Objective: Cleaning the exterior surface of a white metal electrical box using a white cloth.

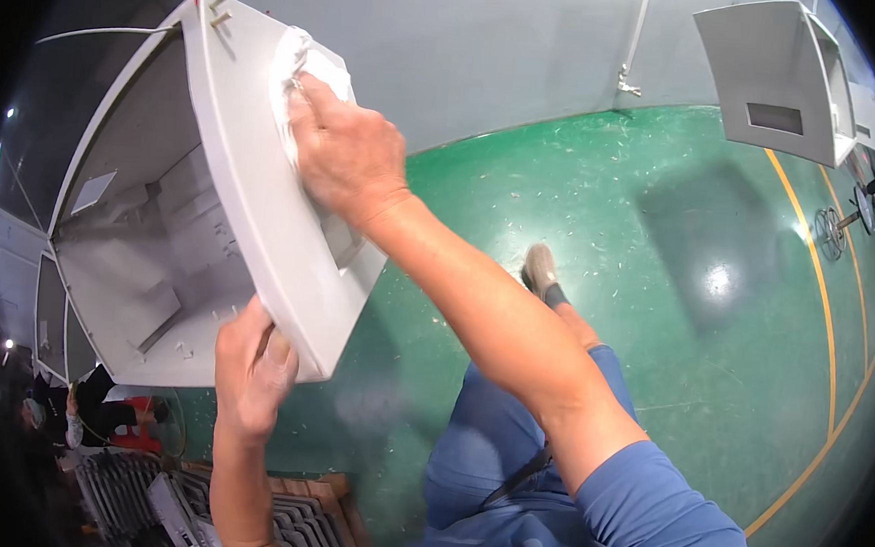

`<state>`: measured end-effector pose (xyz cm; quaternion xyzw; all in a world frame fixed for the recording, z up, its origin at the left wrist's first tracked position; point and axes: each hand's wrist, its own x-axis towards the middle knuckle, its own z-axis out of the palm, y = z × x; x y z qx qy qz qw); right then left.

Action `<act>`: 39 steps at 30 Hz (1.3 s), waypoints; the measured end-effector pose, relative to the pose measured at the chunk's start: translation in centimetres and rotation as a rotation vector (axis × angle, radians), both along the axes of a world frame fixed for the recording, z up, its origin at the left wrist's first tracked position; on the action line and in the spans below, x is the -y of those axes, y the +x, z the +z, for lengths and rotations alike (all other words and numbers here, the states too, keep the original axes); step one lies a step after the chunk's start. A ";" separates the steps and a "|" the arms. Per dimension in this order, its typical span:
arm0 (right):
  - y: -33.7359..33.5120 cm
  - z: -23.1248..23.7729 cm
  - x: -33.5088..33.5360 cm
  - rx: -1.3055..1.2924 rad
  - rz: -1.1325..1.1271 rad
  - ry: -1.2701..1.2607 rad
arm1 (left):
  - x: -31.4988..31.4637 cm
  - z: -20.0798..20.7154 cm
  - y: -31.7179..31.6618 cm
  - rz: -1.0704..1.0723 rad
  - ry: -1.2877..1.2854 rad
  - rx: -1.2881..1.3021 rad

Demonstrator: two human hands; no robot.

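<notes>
A large light-grey box-shaped housing (288, 254) fills the upper left, its open side facing left and showing a hollow inside. My left hand (254, 373) is closed around the lower rim of that opening. Against the housing's outer face, near its top, my right hand (350, 153) presses a crumpled white cloth (289, 74). Its fingers are bent over the cloth, and part of the cloth is hidden beneath them. A rectangular cut-out in the same face shows partly behind my right wrist. Short pegs (222, 18) stick out at the housing's top corner.
Another grey housing (760, 83) is raised above the green floor (601, 223) at the far right. Stacked grey frames (307, 526) lie on a wooden pallet (348, 509) at the lower left. A person (89, 408) is near a red object there. A tap (626, 83) sits on the wall.
</notes>
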<state>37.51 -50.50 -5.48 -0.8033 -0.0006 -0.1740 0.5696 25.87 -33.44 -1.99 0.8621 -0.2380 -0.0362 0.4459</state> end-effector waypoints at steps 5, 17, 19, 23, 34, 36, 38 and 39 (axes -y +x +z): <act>7.7 -15.7 2.3 -0.555 0.036 -0.235 | 0.0 -0.2 0.6 0.150 -0.001 -0.089; 11.3 -1.0 0.1 0.304 0.091 0.257 | -1.2 -0.9 2.3 0.335 0.115 -0.126; 15.1 -0.4 -0.5 0.205 0.052 0.117 | -1.0 -0.6 2.6 0.323 0.122 -0.117; 20.1 -6.3 -0.1 -0.196 0.118 -0.024 | -0.7 -0.4 1.9 0.384 0.090 -0.066; 1.2 -30.3 2.8 -0.938 0.697 0.374 | 0.9 -1.3 6.7 0.341 0.001 -0.016; -2.3 -30.1 4.3 -1.135 0.627 0.685 | 1.7 -0.6 7.9 0.362 0.022 -0.046; -6.3 -31.3 5.8 -1.153 0.543 1.215 | 2.1 -0.3 9.0 0.391 0.048 -0.098; -8.3 -32.1 6.4 -1.153 0.462 1.479 | 2.2 -0.3 9.4 0.408 0.079 -0.100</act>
